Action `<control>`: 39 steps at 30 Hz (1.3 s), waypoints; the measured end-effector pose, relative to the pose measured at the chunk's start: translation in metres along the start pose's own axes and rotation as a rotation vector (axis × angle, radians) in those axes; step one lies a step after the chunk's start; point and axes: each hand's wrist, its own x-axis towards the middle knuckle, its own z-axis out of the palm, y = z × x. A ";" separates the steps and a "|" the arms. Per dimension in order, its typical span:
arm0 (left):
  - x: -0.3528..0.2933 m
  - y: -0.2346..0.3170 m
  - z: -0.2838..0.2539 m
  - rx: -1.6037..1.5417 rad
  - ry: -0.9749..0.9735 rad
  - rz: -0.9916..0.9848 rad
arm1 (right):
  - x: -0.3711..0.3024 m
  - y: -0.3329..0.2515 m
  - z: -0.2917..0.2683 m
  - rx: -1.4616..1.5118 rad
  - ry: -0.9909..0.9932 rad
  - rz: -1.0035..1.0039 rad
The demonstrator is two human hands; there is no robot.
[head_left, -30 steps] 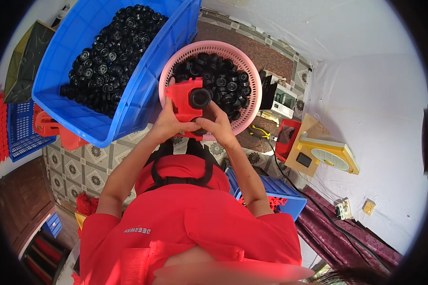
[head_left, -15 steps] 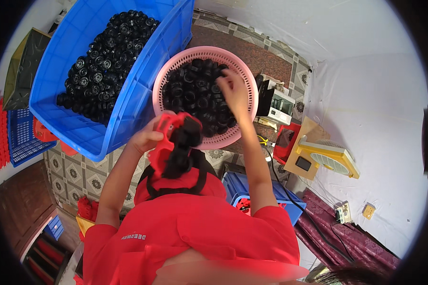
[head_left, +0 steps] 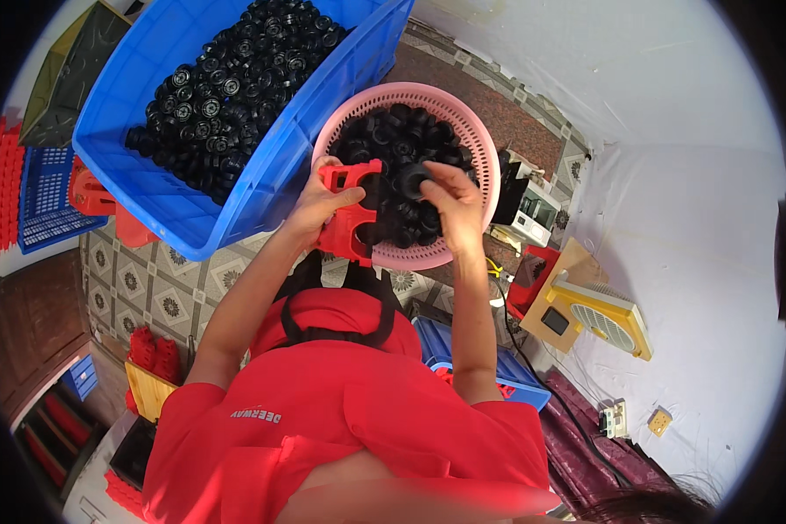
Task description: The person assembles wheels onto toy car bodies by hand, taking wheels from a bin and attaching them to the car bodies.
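Note:
My left hand (head_left: 317, 208) is closed around a red plastic toy vehicle body (head_left: 351, 234) with rounded wheel arches, held over the near left rim of a pink basket (head_left: 491, 166). Dark parts sit at its right side; against the basket's contents I cannot tell how they are fixed. Between the thumb and fingers of my right hand (head_left: 457, 208) is a black toy wheel (head_left: 410, 182), just right of the red body. Below lie many loose black wheels (head_left: 399, 131), filling the basket.
A big blue crate (head_left: 299, 140) on the left holds a heap of black wheels (head_left: 227, 96). On the right are a white device (head_left: 533, 217), a yellow fan (head_left: 604, 314) and a phone (head_left: 555, 320). Near my right arm stands a blue bin (head_left: 520, 389) with red parts.
My right hand has picked a black wheel from the basket and brought it left toward the red body. My left hand has raised and turned the body over the basket's edge.

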 end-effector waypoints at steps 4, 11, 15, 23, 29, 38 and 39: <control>0.000 -0.004 0.004 0.107 -0.071 0.044 | -0.018 0.000 0.024 -0.097 -0.119 0.009; -0.010 -0.006 -0.002 0.219 -0.135 -0.025 | -0.025 0.010 0.021 -0.356 -0.134 0.005; -0.021 -0.010 0.004 0.192 -0.153 -0.037 | -0.025 0.032 0.016 0.167 -0.357 0.252; -0.019 -0.025 0.006 0.246 -0.109 0.072 | -0.011 0.038 0.005 0.094 -0.404 0.176; 0.001 -0.021 0.028 -0.062 0.071 0.001 | 0.100 0.112 -0.090 -1.672 0.552 -0.438; 0.023 0.008 0.053 -0.039 0.239 0.212 | 0.082 0.115 -0.092 -1.660 0.366 -0.549; 0.024 0.011 0.051 -0.026 0.261 0.236 | 0.075 0.098 -0.080 -1.220 0.330 -0.495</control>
